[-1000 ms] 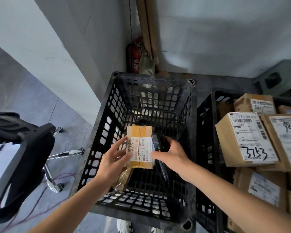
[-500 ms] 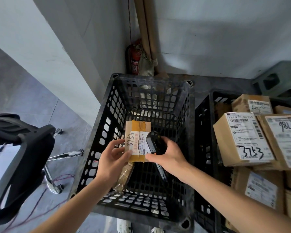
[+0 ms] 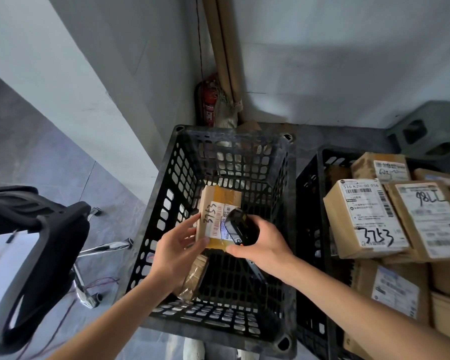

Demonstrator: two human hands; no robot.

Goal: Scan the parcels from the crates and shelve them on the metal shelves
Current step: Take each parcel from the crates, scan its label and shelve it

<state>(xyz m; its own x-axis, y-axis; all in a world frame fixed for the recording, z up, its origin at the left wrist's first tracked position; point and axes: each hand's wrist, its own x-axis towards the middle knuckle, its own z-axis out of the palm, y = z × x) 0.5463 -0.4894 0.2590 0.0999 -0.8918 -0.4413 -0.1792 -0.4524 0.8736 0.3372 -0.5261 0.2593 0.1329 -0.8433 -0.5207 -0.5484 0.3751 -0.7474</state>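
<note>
Now, left hand (image 3: 176,245): grips parcel (image 3: 217,216) at its left edge, above black crate (image 3: 164,203).
Right hand (image 3: 260,242): clasps scanner (image 3: 238,226), touching parcel's label.
Right crate (image 3: 312,203): stacked boxes (image 3: 361,219).

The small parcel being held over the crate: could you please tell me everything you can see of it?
The small parcel is a brown cardboard box sealed with glossy yellowish tape. A white label with a barcode covers its face, with a handwritten number beside it. The left hand grips its left side, raised inside the black crate. The right hand holds a black scanner over the label's right part, hiding it. A second wrapped parcel lies below.
</note>
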